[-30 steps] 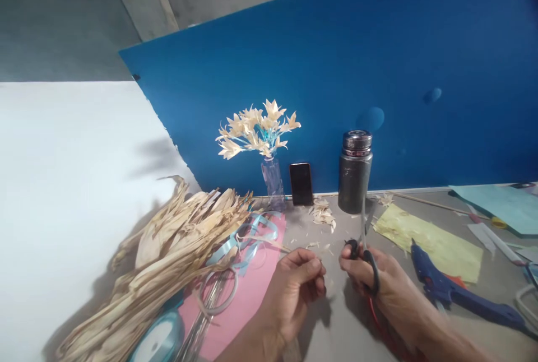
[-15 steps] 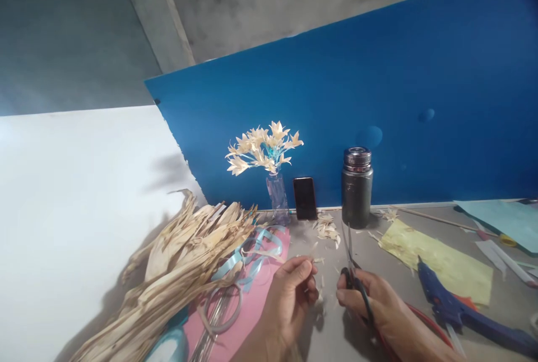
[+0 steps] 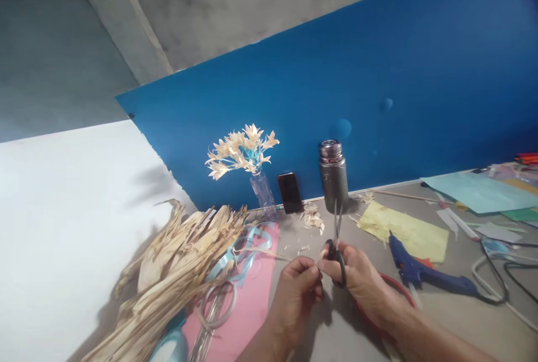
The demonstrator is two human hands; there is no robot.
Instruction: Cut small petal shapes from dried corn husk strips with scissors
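My right hand (image 3: pixel 357 278) grips black-handled scissors (image 3: pixel 337 238), fingers through the loops, blades pointing up toward the dark metal flask (image 3: pixel 333 174). My left hand (image 3: pixel 296 292) is curled in a pinch just left of the scissors, fingertips nearly touching the right hand; what it pinches is a tiny pale scrap, too small to name. Both hands hover over the grey table (image 3: pixel 336 328), beside the pink paper sheet (image 3: pixel 247 306).
A heap of dried corn husks (image 3: pixel 176 267) lies at left with light blue ribbon (image 3: pixel 247 247). A vase of husk flowers (image 3: pixel 244 154), a phone (image 3: pixel 290 192) and husk scraps (image 3: pixel 311 219) stand along the blue board. A blue glue gun (image 3: pixel 420 269), yellow paper (image 3: pixel 406 230) and cables lie right.
The view swung and the hands drew together. The right hand with the scissors moved left toward the left hand's pinch; the blades stay upright.
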